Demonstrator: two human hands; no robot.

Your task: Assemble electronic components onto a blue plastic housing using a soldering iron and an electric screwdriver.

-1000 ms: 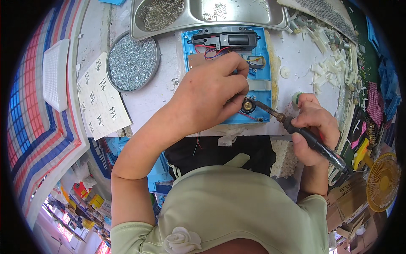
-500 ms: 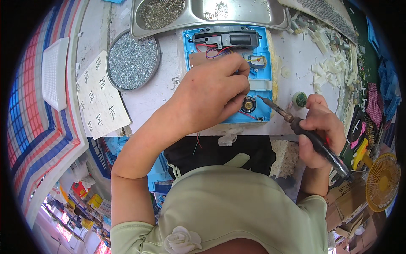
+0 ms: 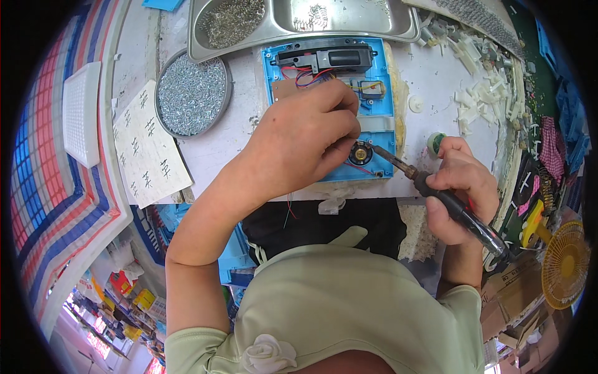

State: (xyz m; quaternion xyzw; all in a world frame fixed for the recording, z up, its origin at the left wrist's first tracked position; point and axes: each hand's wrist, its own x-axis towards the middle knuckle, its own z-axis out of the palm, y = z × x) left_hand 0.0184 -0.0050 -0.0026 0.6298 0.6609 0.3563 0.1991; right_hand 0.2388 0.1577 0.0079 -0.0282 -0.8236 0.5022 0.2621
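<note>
On the white surface (image 3: 205, 153), the open blue plastic casing (image 3: 374, 108) lies at 12 o'clock, partly under the left hand (image 3: 308, 134), fingers curled; whether they grasp anything I cannot tell. The right hand (image 3: 470, 181), at 3 o'clock, grips a soldering iron (image 3: 450, 204), its tip by the 2 o'clock edge of the round speaker (image 3: 360, 154). Soldering there seems in hand, calling next for a steady tip
</note>
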